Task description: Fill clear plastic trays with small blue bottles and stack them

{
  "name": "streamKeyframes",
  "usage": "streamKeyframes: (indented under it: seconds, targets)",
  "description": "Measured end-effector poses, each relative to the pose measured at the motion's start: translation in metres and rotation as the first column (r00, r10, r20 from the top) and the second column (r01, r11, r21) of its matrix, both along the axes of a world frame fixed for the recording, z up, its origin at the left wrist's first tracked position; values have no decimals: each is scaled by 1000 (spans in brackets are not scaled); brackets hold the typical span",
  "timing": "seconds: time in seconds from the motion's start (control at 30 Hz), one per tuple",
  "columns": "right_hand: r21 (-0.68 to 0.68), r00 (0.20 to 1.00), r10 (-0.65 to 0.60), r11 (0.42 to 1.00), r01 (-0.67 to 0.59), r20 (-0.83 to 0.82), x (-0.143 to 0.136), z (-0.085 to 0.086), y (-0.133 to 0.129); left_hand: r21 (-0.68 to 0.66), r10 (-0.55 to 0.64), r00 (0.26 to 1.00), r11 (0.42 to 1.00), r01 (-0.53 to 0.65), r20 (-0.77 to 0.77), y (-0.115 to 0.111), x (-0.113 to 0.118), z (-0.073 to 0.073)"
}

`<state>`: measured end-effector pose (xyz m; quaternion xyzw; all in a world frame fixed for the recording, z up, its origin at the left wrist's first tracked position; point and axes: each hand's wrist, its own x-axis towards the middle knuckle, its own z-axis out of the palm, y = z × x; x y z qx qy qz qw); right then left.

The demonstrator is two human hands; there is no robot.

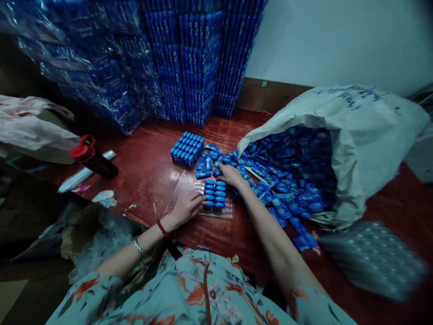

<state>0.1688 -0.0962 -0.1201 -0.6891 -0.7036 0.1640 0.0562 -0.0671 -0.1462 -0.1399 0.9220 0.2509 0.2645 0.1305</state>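
Observation:
A clear plastic tray (216, 211) with rounded hollows lies before me, part-filled with two columns of glossy blue rounded pieces (219, 193). My left hand (187, 206) rests at the tray's left side, its fingers stretched toward the pieces and grasping nothing I can see. Just above the tray, my right hand (232, 175) reaches over loose blue wrapped pieces, its fingers closed around a small blue piece (217, 172). Several more loose blue pieces (203, 174) lie beyond the fingertips. Behind them stands a neat block of filled blue trays (187, 148).
A white woven sack (352, 117) spills blue pieces (284, 203) on the right. Empty clear trays (375, 259) lie nearer me. Tall wrapped blue stacks (199, 63) line the back. A red-lidded bottle (94, 158) and a plastic roll (76, 178) are left on the red-brown table (142, 180).

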Motion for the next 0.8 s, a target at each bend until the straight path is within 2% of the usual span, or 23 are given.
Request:
streamKeyframes:
  seconds: [0.07,0.1,0.13,0.17,0.23,0.3,0.37,0.43,0.53,0.6,0.7,0.8]
  targets:
    - [118,989,-74,989,89,-127,6,-2,-10,-151,186,975,974,-167,124,20,3,-6]
    - [199,958,-127,963,181,-258,9,-4,-18,-222,287,948,942,-253,139,32,6,-9]
    - [260,890,-176,916,304,-421,11,-6,-29,-277,373,920,903,-330,121,45,10,-12]
    - [277,779,-210,854,440,-591,14,-8,-42,-311,429,900,868,-388,75,56,14,-15]
    - [175,506,-240,746,642,-828,17,-14,-74,-329,469,882,827,-457,-45,76,23,-20]
    - [23,280,-261,691,722,-924,14,-21,-108,-309,454,879,824,-476,-144,87,31,-25]
    - [-98,130,-280,675,732,-951,6,-28,-139,-280,429,885,840,-465,-182,89,35,-27]
    - [-191,38,-307,678,710,-951,-4,-35,-161,-287,413,898,851,-439,-150,87,36,-28]
    - [-255,-8,-344,679,689,-939,-17,-41,-175,-421,423,906,821,-385,-4,79,28,-28]
    - [-262,1,-361,678,687,-933,-20,-43,-176,-559,481,871,752,-350,101,70,15,-28]
    - [-274,39,-392,706,653,-919,-21,-46,-176,-766,602,773,588,-259,200,47,-12,-25]
    - [-254,121,-402,755,604,-907,-22,-50,-182,-899,682,712,402,-174,167,15,-40,-19]
